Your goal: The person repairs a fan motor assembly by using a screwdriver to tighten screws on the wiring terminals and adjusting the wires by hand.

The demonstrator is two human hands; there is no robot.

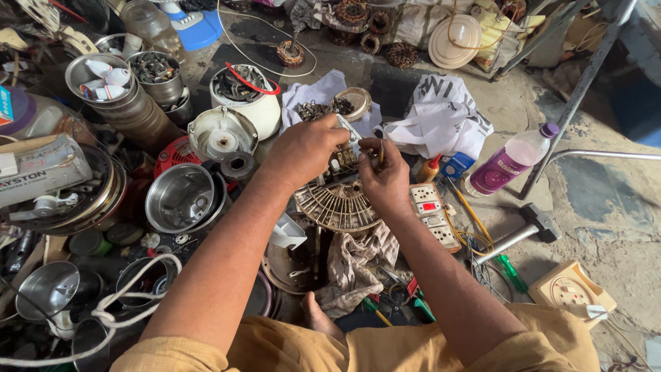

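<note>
Left hand (303,148) grips round slotted beige plastic motor housing (337,204); right hand (385,180) pinches thin yellow-handled tool (380,157). Risk: tool tip slipping, nicking fingers.

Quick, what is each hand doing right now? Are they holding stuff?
Left hand: closed over the top of the slotted round appliance part, gripping it.
Right hand: closed, pinching a thin yellow-handled tool at that same part.

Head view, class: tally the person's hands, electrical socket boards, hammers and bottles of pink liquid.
Hands: 2
Socket boards: 2
Hammers: 1
Bottles of pink liquid: 1
Total: 6
</note>
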